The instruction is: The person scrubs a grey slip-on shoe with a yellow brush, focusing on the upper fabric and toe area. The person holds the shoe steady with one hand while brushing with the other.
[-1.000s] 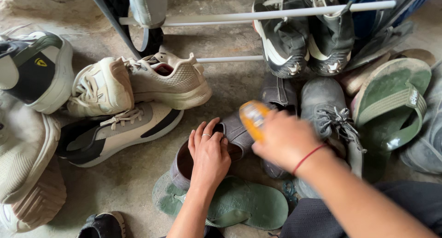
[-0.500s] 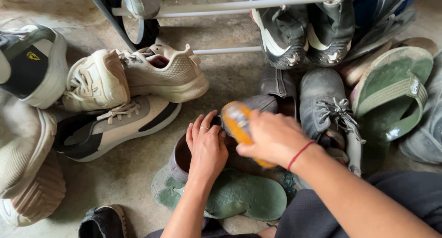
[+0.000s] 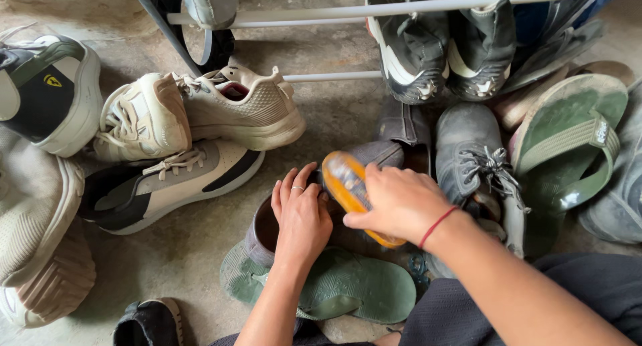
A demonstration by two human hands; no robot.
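Observation:
My left hand [image 3: 301, 215], a ring on one finger, grips the opening of a dusty grey-brown shoe [image 3: 264, 235] on the floor and holds it steady. My right hand [image 3: 400, 202], a red thread round the wrist, is closed on an orange brush [image 3: 348, 185] laid across the shoe's upper. The shoe rests partly on a green flip-flop [image 3: 354, 289].
Beige sneakers [image 3: 200, 112], a grey-and-black sneaker [image 3: 167, 189] and a black-and-white one [image 3: 47, 98] lie at the left. Black boots [image 3: 441, 45] hang on a white-barred rack [image 3: 374, 10]. Dusty black shoes [image 3: 471, 152] and a green sandal [image 3: 568, 138] crowd the right.
My right hand has drawn the brush left and toward me along the shoe. My left hand keeps its hold.

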